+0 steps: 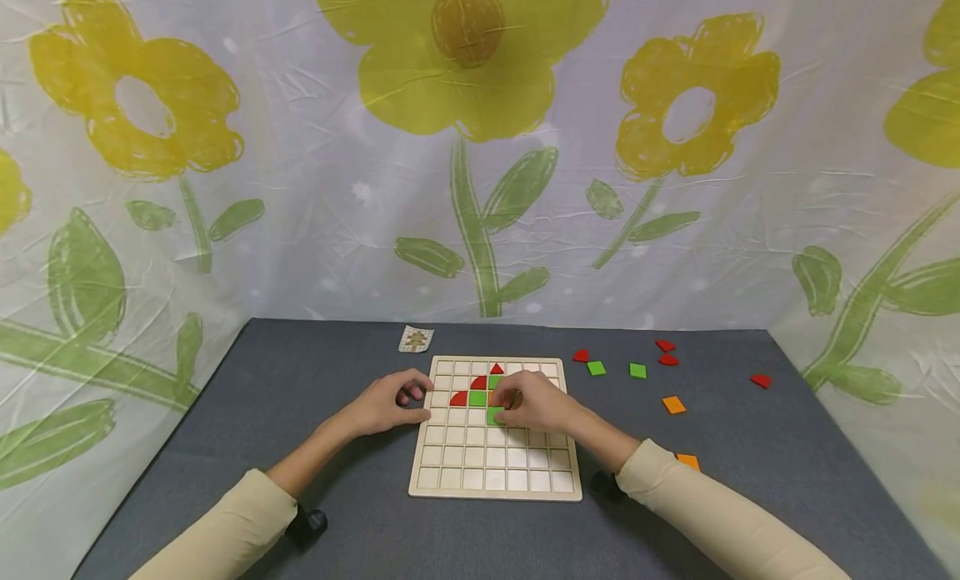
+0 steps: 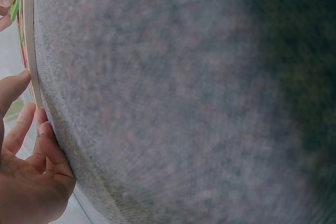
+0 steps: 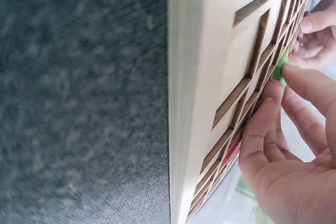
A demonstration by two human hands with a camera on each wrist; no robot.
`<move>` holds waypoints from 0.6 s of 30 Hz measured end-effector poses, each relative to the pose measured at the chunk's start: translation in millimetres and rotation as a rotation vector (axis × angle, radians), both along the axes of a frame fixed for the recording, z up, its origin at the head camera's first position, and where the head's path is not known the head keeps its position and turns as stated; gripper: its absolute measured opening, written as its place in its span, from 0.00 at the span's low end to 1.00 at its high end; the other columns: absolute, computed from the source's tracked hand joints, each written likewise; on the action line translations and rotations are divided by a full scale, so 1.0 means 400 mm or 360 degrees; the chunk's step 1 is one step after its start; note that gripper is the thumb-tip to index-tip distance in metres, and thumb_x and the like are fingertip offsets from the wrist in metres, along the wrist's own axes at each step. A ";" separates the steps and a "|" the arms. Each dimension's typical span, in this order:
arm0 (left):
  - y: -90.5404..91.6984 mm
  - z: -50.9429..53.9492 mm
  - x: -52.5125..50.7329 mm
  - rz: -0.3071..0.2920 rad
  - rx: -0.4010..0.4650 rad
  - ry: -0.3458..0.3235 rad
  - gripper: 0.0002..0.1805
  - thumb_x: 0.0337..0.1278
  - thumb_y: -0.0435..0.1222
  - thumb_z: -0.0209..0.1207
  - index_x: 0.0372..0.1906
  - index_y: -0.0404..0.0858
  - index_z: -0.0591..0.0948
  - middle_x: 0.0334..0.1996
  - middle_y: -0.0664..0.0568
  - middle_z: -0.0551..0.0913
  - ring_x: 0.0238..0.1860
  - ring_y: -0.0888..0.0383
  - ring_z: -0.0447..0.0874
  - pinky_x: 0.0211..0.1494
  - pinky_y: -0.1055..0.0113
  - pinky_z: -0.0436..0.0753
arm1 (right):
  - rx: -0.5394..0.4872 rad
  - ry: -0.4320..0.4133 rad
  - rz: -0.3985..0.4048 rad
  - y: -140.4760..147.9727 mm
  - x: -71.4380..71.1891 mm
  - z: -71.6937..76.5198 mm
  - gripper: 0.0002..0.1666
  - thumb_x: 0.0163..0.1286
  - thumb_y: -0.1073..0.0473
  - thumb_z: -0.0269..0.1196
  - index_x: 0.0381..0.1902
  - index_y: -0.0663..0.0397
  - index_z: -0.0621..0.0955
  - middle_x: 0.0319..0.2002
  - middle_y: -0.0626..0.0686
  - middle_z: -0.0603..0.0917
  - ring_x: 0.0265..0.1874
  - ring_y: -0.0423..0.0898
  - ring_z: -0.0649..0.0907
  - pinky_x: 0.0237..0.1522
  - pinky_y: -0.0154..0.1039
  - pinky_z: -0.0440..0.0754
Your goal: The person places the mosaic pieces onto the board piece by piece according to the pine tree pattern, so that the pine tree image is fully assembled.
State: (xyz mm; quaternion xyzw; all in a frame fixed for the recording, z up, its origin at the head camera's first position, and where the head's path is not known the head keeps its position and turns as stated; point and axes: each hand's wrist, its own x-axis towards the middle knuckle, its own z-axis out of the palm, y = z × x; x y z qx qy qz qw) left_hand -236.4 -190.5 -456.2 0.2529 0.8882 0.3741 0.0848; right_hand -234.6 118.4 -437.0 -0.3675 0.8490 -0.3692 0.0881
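A wooden grid board [image 1: 495,497] lies flat on the table. My right hand [image 1: 542,403] is over its upper middle, pinching a green square tile [image 3: 281,71] between thumb and fingers; the tile is tilted against the grid. My left hand [image 1: 392,402] touches the board's left edge with thumb and fingertips. Set in the grid are a red triangle [image 1: 497,369], two red quarter-round tiles [image 1: 458,399], a green square [image 1: 477,398] and another green square [image 1: 495,382]. A bit of orange shows beside the right fingers, which hide the cells under them.
Loose on the table to the right lie several red pieces [image 1: 761,381], two green squares [image 1: 637,371], an orange square [image 1: 674,405] and another orange tile [image 1: 687,461] partly behind the right sleeve. A small picture card [image 1: 416,339] lies beyond the board's upper left corner.
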 end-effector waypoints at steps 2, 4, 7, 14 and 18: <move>0.000 0.000 0.000 0.0002 -0.0003 0.0001 0.20 0.61 0.36 0.71 0.55 0.36 0.80 0.41 0.50 0.78 0.39 0.53 0.75 0.46 0.54 0.74 | 0.0005 0.0005 -0.0003 -0.001 0.000 -0.001 0.06 0.63 0.68 0.72 0.38 0.59 0.86 0.32 0.46 0.83 0.33 0.44 0.82 0.37 0.37 0.80; 0.000 0.000 0.001 0.0003 -0.0006 0.0001 0.20 0.61 0.37 0.71 0.55 0.36 0.80 0.41 0.51 0.78 0.39 0.53 0.75 0.46 0.54 0.74 | 0.0011 0.0012 -0.0005 -0.001 0.000 -0.002 0.06 0.63 0.68 0.72 0.38 0.59 0.86 0.32 0.46 0.83 0.33 0.44 0.82 0.37 0.37 0.80; 0.001 0.001 0.001 0.0006 -0.0003 -0.0004 0.20 0.61 0.37 0.71 0.55 0.36 0.80 0.41 0.50 0.78 0.39 0.53 0.75 0.46 0.54 0.74 | 0.0011 0.0013 -0.0002 0.001 -0.001 -0.001 0.06 0.63 0.68 0.72 0.38 0.59 0.86 0.32 0.46 0.83 0.33 0.44 0.82 0.38 0.37 0.80; 0.002 0.002 0.002 0.0000 0.0001 0.0004 0.20 0.61 0.36 0.71 0.55 0.36 0.80 0.41 0.50 0.78 0.38 0.54 0.74 0.45 0.55 0.74 | -0.0023 -0.0028 0.0022 0.015 -0.001 0.007 0.07 0.64 0.68 0.71 0.40 0.60 0.85 0.32 0.46 0.82 0.31 0.45 0.82 0.38 0.38 0.81; 0.001 0.001 0.001 -0.0005 0.0004 0.0012 0.20 0.61 0.36 0.71 0.55 0.36 0.80 0.41 0.50 0.78 0.38 0.54 0.74 0.45 0.55 0.74 | -0.0054 -0.0054 0.0036 0.030 0.001 0.016 0.07 0.64 0.68 0.71 0.40 0.61 0.85 0.30 0.47 0.82 0.28 0.45 0.81 0.36 0.38 0.80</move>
